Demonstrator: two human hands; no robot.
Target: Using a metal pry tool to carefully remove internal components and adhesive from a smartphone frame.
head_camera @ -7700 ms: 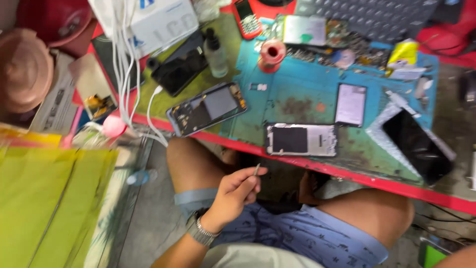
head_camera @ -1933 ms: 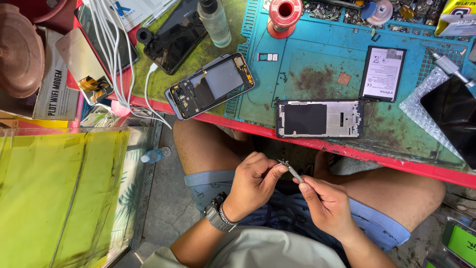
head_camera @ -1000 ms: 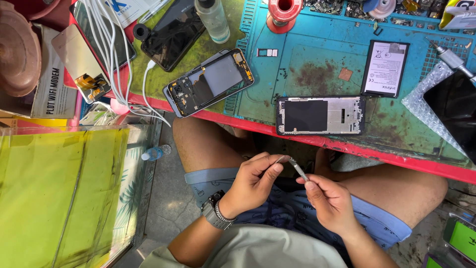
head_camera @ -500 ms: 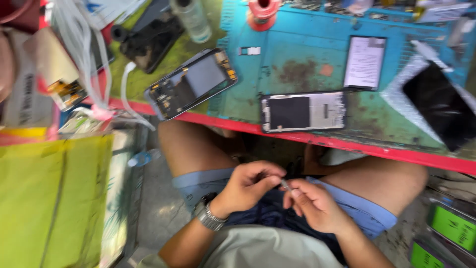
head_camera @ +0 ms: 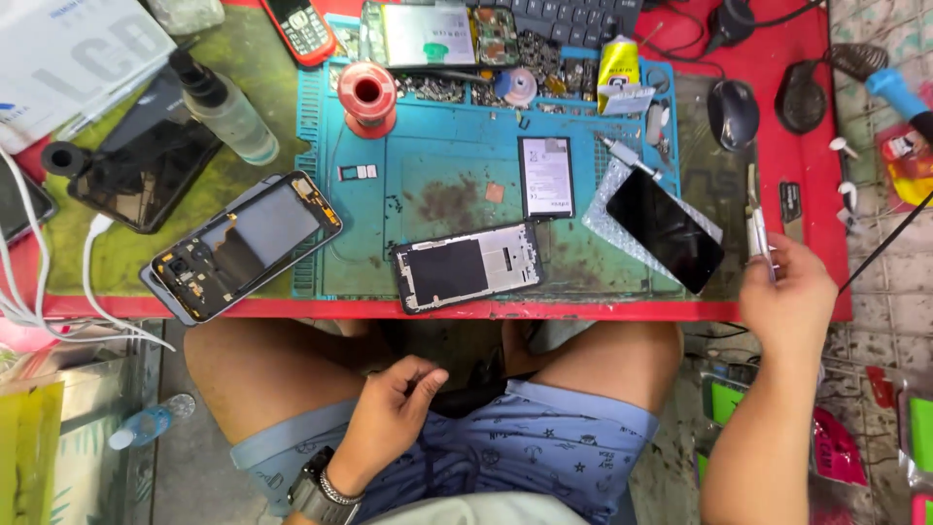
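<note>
1. Head view: your right hand (head_camera: pixel 787 292) has left your lap and now reaches out to the right edge of the red worktop (head_camera: pixel 583 309). Its fingers (head_camera: pixel 768 282) are closed on a slim metal tool (head_camera: pixel 758 233) that lies along that edge, just right of the black screen panel (head_camera: pixel 666 228).
2. Your left hand (head_camera: pixel 389 418) stays low over your lap, above the blue shorts (head_camera: pixel 525 437). Its fingers are loosely curled with thumb and forefinger close together; you cannot tell whether anything small sits between them. Half a second ago both hands met here around a thin tool; now they are well apart.
3. The opened phone frame (head_camera: pixel 468 266) lies on the teal mat (head_camera: pixel 428 185), near the front edge, with the battery (head_camera: pixel 545 177) just beyond it.
4. A second opened phone (head_camera: pixel 243 245) rests tilted at the mat's left edge, partly on the green pad.
5. The red spool (head_camera: pixel 368 97) stands at the back left of the mat, the spray bottle (head_camera: pixel 222 102) to its left.
6. The view itself has shifted: more of the worktop's right side shows, including the mouse (head_camera: pixel 734 112).
</note>
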